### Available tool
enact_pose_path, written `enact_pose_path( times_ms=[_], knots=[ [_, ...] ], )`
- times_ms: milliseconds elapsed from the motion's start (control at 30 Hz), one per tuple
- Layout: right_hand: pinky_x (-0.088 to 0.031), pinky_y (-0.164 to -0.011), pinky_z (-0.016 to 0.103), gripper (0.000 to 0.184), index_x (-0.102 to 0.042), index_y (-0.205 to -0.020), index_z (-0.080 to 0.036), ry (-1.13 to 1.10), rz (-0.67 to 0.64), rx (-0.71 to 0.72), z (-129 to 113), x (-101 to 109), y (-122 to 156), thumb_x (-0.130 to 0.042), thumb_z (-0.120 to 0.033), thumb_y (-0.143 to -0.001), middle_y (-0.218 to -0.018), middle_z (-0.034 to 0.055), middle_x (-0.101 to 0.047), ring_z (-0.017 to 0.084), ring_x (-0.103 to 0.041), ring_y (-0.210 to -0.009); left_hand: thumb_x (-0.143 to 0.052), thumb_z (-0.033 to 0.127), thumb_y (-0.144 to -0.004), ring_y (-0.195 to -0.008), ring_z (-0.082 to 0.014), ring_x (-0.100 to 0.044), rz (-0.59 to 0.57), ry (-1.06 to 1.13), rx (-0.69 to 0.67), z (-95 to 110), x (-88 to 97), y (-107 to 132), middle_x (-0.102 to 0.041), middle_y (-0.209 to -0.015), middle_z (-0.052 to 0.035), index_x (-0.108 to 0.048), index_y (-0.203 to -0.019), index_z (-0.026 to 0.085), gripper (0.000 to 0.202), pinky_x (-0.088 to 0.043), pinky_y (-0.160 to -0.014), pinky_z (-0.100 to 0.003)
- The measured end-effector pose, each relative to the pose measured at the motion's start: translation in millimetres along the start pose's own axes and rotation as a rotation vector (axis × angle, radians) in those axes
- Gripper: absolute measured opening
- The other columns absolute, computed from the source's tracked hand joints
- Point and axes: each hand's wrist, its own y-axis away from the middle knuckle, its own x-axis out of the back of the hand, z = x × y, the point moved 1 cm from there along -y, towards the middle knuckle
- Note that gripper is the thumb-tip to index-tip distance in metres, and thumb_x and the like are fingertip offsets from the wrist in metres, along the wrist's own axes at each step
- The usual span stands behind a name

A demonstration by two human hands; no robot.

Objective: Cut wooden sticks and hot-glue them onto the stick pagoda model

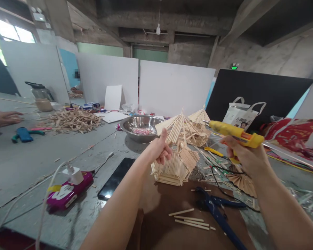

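My left hand (160, 149) is closed with the thumb up, its fingers pinching the edge of a small tower built of wooden sticks (177, 163). My right hand (246, 154) grips a yellow glue gun (233, 133) whose nozzle points left toward the stick roofs (187, 128) behind the tower. A black cord runs down from the gun across the table. Loose sticks (190, 220) lie on a brown sheet in front of me, beside blue-handled pliers (219, 213).
A steel bowl (141, 126) stands behind the tower. A black phone (116, 178), a magenta power bank (67, 192) with a white charger, and a heap of stick offcuts (73, 119) lie to the left. Another person's hand (3, 118) rests at the far left. White boards wall the table's back.
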Motion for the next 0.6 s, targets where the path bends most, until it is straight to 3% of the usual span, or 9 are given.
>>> enact_pose_path(
  times_ms=[100, 200, 233, 333, 367, 467, 600],
  knots=[
    [-0.022, -0.027, 0.019, 0.030, -0.059, -0.064, -0.013, -0.142, 0.088, -0.076, 9.0, 22.3, 11.7, -0.064, -0.042, -0.055, -0.035, -0.0040, -0.043, 0.007, -0.035, -0.030, -0.012, 0.070, -0.065, -0.031, -0.0087, -0.046, -0.021, -0.196, -0.059, 4.4, 8.3, 10.3, -0.062, -0.059, -0.0100, -0.057, -0.062, 0.010, 0.075, -0.032, -0.033, -0.021],
    [-0.021, -0.025, 0.019, 0.024, -0.057, -0.062, -0.015, -0.327, 0.200, 0.052, 13.1, 39.0, 21.3, -0.066, -0.036, -0.055, -0.048, -0.0017, -0.052, 0.007, -0.037, -0.030, -0.020, 0.064, -0.069, -0.034, -0.0089, -0.047, -0.069, -0.481, -0.104, 19.5, 2.6, 39.8, -0.062, -0.057, -0.0071, -0.060, -0.067, 0.012, 0.066, -0.034, -0.037, -0.021],
    [-0.021, -0.025, 0.019, 0.021, -0.056, -0.063, -0.016, -0.372, 0.236, 0.104, 13.5, 43.5, 24.2, -0.065, -0.034, -0.057, -0.054, -0.0009, -0.055, 0.006, -0.037, -0.030, -0.026, 0.061, -0.070, -0.037, -0.0090, -0.049, -0.151, -0.593, -0.151, 25.8, -4.5, 52.9, -0.062, -0.057, -0.0057, -0.061, -0.067, 0.013, 0.059, -0.035, -0.039, -0.020],
    [-0.026, -0.026, 0.020, 0.016, -0.056, -0.064, -0.016, -0.411, 0.319, 0.205, 12.0, 54.2, 31.7, -0.062, -0.030, -0.061, -0.060, 0.0003, -0.057, 0.008, -0.043, -0.034, -0.041, 0.043, -0.073, -0.057, -0.0111, -0.056, -0.490, -0.869, -0.460, 42.0, -37.3, 89.3, -0.064, -0.063, -0.0015, -0.064, -0.071, 0.020, 0.033, -0.038, -0.053, -0.020],
    [-0.029, -0.028, 0.021, 0.015, -0.056, -0.063, -0.016, -0.415, 0.342, 0.235, 10.6, 56.9, 33.7, -0.062, -0.030, -0.061, -0.060, 0.0005, -0.056, 0.010, -0.046, -0.038, -0.043, 0.038, -0.074, -0.062, -0.0121, -0.057, -0.550, -0.942, -0.525, 44.4, -49.1, 96.0, -0.065, -0.064, -0.0011, -0.065, -0.074, 0.022, 0.027, -0.038, -0.057, -0.021],
    [-0.031, -0.030, 0.020, 0.018, -0.054, -0.062, -0.018, -0.422, 0.407, 0.289, 6.9, 62.9, 36.9, -0.061, -0.034, -0.062, -0.058, -0.0011, -0.054, 0.012, -0.052, -0.049, -0.047, 0.033, -0.071, -0.062, -0.0157, -0.057, -0.575, -1.133, -0.575, 38.9, -81.0, 92.8, -0.065, -0.064, -0.0030, -0.065, -0.077, 0.021, 0.022, -0.039, -0.055, -0.024],
    [-0.032, -0.028, 0.020, 0.026, -0.051, -0.060, -0.020, -0.425, 0.419, 0.276, 5.9, 66.5, 36.8, -0.061, -0.043, -0.059, -0.056, -0.0034, -0.052, 0.011, -0.051, -0.048, -0.049, 0.025, -0.067, -0.060, -0.0192, -0.058, -0.627, -1.277, -0.552, 10.7, -114.4, 61.7, -0.065, -0.067, -0.0072, -0.065, -0.073, 0.017, 0.019, -0.039, -0.049, -0.026]
  ],
)
